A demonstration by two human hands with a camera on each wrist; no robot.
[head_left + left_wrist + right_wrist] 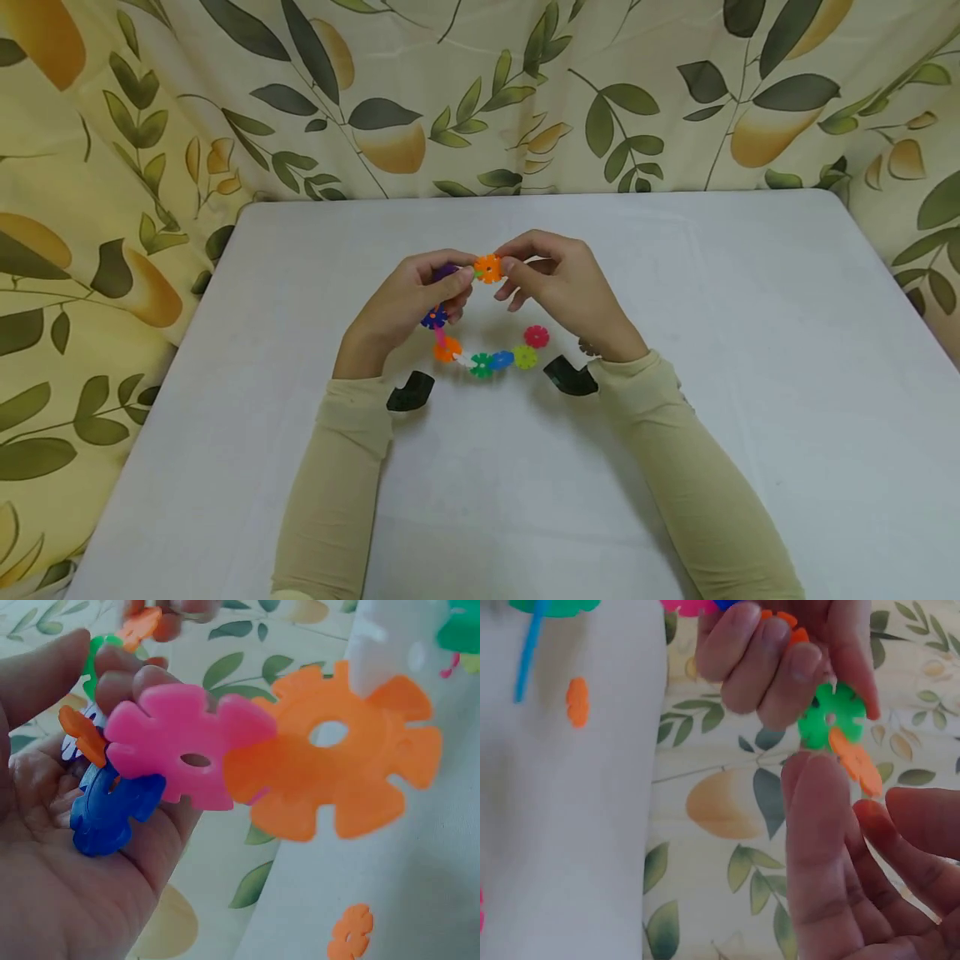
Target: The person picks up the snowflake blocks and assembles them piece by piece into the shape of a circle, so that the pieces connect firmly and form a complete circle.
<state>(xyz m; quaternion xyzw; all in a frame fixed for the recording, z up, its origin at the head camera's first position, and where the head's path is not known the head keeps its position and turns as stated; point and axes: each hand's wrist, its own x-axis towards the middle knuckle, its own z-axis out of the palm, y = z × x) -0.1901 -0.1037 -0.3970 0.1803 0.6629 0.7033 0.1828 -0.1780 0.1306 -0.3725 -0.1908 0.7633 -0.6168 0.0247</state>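
My left hand [416, 296] pinches a green flower-shaped interlocking disc [817, 731] between thumb and finger. An orange disc [488, 268] is slotted into that green one. From the left hand a chain of joined discs curves down: a blue disc [112, 814], a pink disc [165, 727], a larger-looking orange disc [397, 757], then white, green, blue and yellow-green [526, 357] ones. At its right end is a red disc [536, 336]. My right hand [558, 271] is at the orange disc's right edge, thumb and fingertips spread around it; firm contact is unclear.
Under the hands is a white table [480, 500]. A leaf-patterned cloth [480, 100] hangs behind it. Black wrist-camera housings [572, 377] stick out near both wrists. Another orange disc [577, 703] appears against the white surface, and a dark round thing [588, 346] is partly hidden by the right wrist.
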